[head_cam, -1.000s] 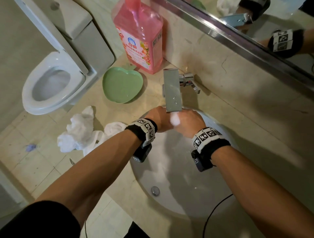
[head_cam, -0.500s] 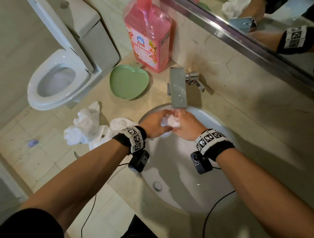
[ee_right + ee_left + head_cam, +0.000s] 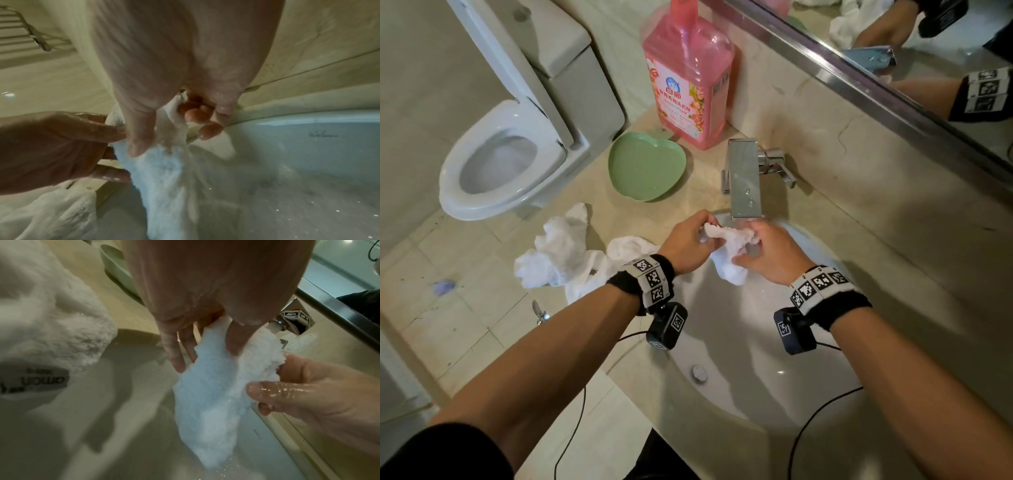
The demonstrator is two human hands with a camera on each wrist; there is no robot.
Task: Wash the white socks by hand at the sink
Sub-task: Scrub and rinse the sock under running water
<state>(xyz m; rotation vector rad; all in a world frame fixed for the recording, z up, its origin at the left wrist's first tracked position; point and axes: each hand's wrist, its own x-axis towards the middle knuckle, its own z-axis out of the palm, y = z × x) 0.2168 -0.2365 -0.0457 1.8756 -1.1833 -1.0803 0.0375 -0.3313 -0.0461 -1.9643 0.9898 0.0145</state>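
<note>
A wet white sock (image 3: 729, 248) hangs over the sink basin (image 3: 750, 359), just below the chrome faucet spout (image 3: 744, 185). My left hand (image 3: 698, 240) pinches its left upper end and my right hand (image 3: 760, 251) grips its right end, so the top is stretched between them. In the left wrist view my left hand (image 3: 205, 352) holds the sock (image 3: 209, 410) between thumb and fingers, with the wet right hand (image 3: 298, 386) opposite. The right wrist view shows my right hand (image 3: 170, 129) curled on the sock (image 3: 164, 186), whose toe end dangles.
More white socks (image 3: 561, 253) lie heaped on the counter left of the basin. Behind them stand a green heart-shaped dish (image 3: 647, 166) and a pink detergent bottle (image 3: 688, 78). A toilet (image 3: 500, 164) is at far left, and a mirror (image 3: 893, 51) runs along the wall.
Both hands have drawn back from under the spout toward me. The sock, bunched between them before, is now pulled apart and hangs down into the basin.
</note>
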